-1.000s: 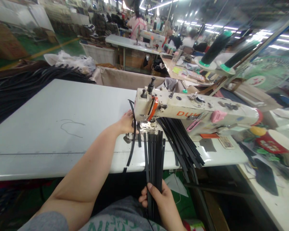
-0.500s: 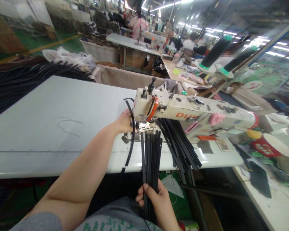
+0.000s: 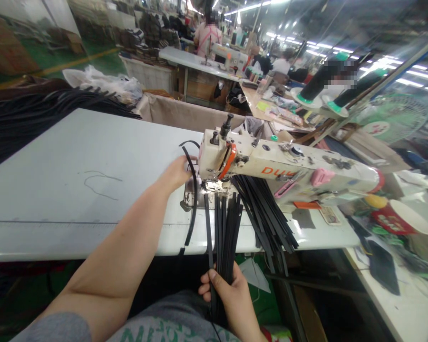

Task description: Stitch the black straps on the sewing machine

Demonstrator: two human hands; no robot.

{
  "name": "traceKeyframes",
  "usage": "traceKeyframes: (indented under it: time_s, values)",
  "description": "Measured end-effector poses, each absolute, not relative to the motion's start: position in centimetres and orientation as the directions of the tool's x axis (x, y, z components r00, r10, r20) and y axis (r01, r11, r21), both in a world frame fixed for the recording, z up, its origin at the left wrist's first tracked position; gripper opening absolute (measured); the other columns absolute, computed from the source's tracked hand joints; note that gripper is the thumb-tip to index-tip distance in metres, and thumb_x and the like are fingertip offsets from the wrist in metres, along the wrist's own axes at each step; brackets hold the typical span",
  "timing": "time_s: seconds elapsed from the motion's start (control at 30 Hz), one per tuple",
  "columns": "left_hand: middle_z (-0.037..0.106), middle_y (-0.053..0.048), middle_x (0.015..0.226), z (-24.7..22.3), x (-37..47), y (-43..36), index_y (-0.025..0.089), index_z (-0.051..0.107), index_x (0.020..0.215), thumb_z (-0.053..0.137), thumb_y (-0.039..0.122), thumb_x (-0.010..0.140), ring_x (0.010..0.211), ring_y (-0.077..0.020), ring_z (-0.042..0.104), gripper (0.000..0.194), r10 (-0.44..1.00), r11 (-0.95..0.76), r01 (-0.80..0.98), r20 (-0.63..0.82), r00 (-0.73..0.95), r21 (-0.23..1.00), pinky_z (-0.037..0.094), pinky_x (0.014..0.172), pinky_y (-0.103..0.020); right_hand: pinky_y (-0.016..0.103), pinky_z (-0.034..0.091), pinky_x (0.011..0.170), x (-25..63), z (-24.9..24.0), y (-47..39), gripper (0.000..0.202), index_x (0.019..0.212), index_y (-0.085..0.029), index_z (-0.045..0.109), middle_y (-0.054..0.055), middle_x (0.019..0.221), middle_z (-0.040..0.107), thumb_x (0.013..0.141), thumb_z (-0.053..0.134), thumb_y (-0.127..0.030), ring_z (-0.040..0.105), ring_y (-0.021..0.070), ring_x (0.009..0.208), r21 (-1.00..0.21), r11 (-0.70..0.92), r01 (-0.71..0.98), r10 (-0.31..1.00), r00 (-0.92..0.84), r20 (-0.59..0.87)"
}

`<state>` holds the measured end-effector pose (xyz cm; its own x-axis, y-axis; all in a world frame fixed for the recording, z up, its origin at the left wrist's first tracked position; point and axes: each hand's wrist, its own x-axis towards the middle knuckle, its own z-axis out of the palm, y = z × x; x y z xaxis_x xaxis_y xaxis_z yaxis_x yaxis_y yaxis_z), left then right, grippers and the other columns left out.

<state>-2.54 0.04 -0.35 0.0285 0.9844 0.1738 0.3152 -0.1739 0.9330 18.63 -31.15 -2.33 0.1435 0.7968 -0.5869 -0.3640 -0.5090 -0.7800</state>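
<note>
My right hand (image 3: 228, 289) is closed round a bundle of black strips (image 3: 228, 237) below the table's front edge, with one strip set a little apart on the left under the thumb. The upper ends of the strips lie by the needle area of a white sewing machine (image 3: 249, 156). My left hand (image 3: 180, 173) is at the left side of the machine head; its fingertips are hidden behind a curved black strip (image 3: 193, 204) and the machine. More black strips (image 3: 267, 213) lie fanned out under the machine arm.
The white table (image 3: 74, 190) bears a loose thread. Black strips (image 3: 39, 118) are heaped at the far left. Thread cones (image 3: 317, 80), a fan (image 3: 395, 116) and a red cup (image 3: 395, 216) stand on the right. A person (image 3: 207, 38) is at another machine behind.
My left hand has moved slightly left and up, away from the needle area. In my right hand, the leftmost strip has separated further from the bundle.
</note>
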Motion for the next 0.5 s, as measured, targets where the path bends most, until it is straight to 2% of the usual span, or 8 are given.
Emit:
traceKeyframes:
  time_s: [0.1,0.17,0.23,0.3,0.37,0.43,0.5]
  values:
    - [0.081,-0.006,0.126,1.3,-2.5,-0.3,0.022,0.083,0.108,0.084,0.025,0.071,0.125,-0.031,0.071,0.037,0.955,-0.275,-0.031,0.27,-0.12,0.961,0.057,0.112,-0.044,0.023,0.056,0.048,18.4,-2.6,-31.0,0.074,0.095,-0.02,0.063,0.006,0.069,0.082,0.061,0.107,-0.069,0.078,0.0205,0.055,-0.797,-0.488,-0.357,0.811,0.153,-0.565]
    - [0.081,-0.004,0.116,2.7,-2.4,-1.0,0.023,0.085,0.09,0.081,0.02,0.069,0.118,-0.0273,0.072,0.022,0.917,-0.391,-0.188,0.366,-0.158,0.901,0.058,0.105,-0.039,0.023,0.055,0.047,18.2,-2.3,-30.8,0.072,0.094,-0.02,0.063,0.006,0.07,0.083,0.063,0.107,-0.068,0.078,0.0199,0.055,-0.801,-0.482,-0.356,0.818,0.145,-0.557]
    - [0.079,-0.004,0.101,4.0,-2.4,-1.8,0.022,0.083,0.072,0.077,0.015,0.066,0.105,-0.0237,0.072,0.011,0.907,-0.421,-0.283,0.405,-0.117,0.862,0.058,0.097,-0.036,0.022,0.054,0.047,18.0,-1.8,-30.5,0.072,0.094,-0.02,0.063,0.006,0.07,0.083,0.063,0.107,-0.068,0.077,0.0191,0.054,-0.801,-0.481,-0.357,0.823,0.133,-0.553]
    - [0.076,-0.005,0.089,4.9,-2.4,-2.6,0.022,0.082,0.062,0.072,0.012,0.063,0.093,-0.0213,0.071,0.014,0.915,-0.392,-0.346,0.399,-0.054,0.852,0.058,0.088,-0.033,0.022,0.054,0.047,17.8,-1.0,-30.0,0.074,0.094,-0.02,0.063,0.005,0.07,0.083,0.061,0.107,-0.07,0.076,0.018,0.053,-0.802,-0.481,-0.354,0.825,0.128,-0.551]
    - [0.074,-0.006,0.083,5.5,-2.5,-3.1,0.02,0.082,0.061,0.07,0.012,0.061,0.08,-0.0182,0.068,0.015,0.937,-0.317,-0.386,0.348,0.011,0.866,0.055,0.073,-0.03,0.022,0.055,0.048,17.7,0.0,-29.6,0.075,0.094,-0.019,0.064,0.005,0.071,0.083,0.06,0.107,-0.07,0.076,0.017,0.054,-0.806,-0.484,-0.342,0.825,0.129,-0.55]
    - [0.072,-0.007,0.078,5.8,-2.7,-3.4,0.018,0.082,0.061,0.069,0.014,0.06,0.065,-0.0148,0.062,0.013,0.957,-0.219,-0.42,0.278,0.084,0.881,0.045,0.054,-0.027,0.023,0.057,0.051,17.5,0.9,-29.3,0.076,0.094,-0.019,0.065,0.005,0.072,0.083,0.059,0.107,-0.071,0.076,0.0163,0.055,-0.809,-0.488,-0.328,0.825,0.13,-0.55]
    - [0.071,-0.007,0.073,6.1,-2.9,-3.7,0.017,0.079,0.058,0.07,0.017,0.058,0.054,-0.0131,0.058,0.009,0.96,-0.123,-0.445,0.22,0.174,0.887,0.035,0.043,-0.025,0.023,0.059,0.052,17.4,1.5,-29.1,0.076,0.094,-0.019,0.065,0.004,0.073,0.083,0.058,0.107,-0.072,0.076,0.0162,0.056,-0.809,-0.491,-0.322,0.825,0.126,-0.551]
